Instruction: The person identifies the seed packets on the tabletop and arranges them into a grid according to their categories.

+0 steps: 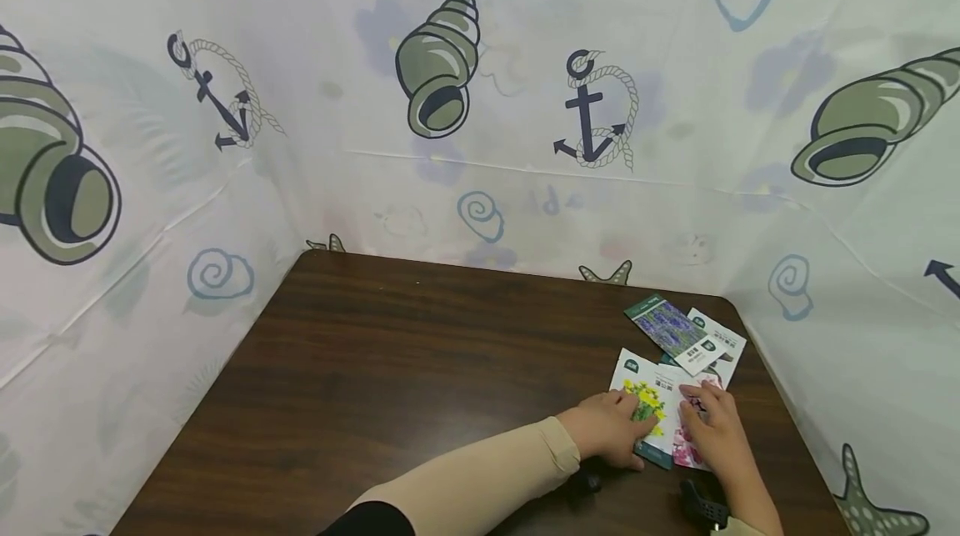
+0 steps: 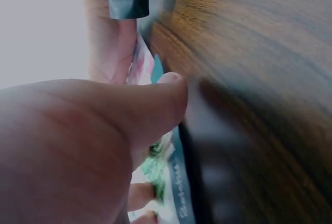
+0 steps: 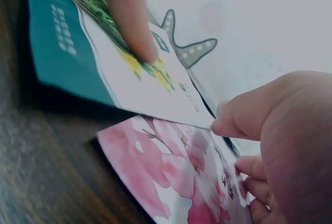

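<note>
My left hand (image 1: 611, 428) rests on a flat packet printed with yellow flowers (image 1: 658, 396), which has a dark green band along its near edge. Its fingers lie over the print, and the thumb reaches along the near side. Right beside it is a packet with pink blossoms (image 3: 150, 172), partly covered by the yellow-flowered one. My right hand (image 1: 718, 432) touches the pink packet with its fingers. In the right wrist view, the right thumb (image 3: 236, 120) meets the edge where the two packets overlap.
Behind these lies a purple-flowered packet (image 1: 671, 328), overlapping another white packet (image 1: 733, 344) near the right table edge. The brown wooden table (image 1: 420, 361) stretches left. Patterned cloth (image 1: 517, 211) hangs around its back and sides. A dark device (image 1: 701, 507) sits at my right wrist.
</note>
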Action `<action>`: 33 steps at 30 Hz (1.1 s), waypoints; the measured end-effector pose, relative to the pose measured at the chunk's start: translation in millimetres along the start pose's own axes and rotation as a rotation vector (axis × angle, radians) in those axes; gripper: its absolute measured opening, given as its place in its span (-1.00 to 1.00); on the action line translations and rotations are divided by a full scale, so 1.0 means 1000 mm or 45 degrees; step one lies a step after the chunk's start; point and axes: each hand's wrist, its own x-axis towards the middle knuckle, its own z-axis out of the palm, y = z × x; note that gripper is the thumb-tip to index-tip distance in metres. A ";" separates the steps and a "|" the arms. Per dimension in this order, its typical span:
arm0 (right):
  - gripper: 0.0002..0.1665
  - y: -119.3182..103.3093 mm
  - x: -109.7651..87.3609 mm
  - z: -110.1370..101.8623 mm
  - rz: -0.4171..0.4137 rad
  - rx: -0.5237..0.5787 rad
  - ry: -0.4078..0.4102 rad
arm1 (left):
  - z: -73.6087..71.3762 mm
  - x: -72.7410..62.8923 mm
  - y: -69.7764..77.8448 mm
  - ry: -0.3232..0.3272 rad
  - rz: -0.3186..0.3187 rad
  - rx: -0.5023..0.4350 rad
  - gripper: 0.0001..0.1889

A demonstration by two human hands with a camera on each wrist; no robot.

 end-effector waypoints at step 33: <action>-0.42 -0.001 -0.001 0.002 -0.021 0.029 0.021 | 0.015 0.004 -0.013 0.088 -0.179 -0.234 -0.16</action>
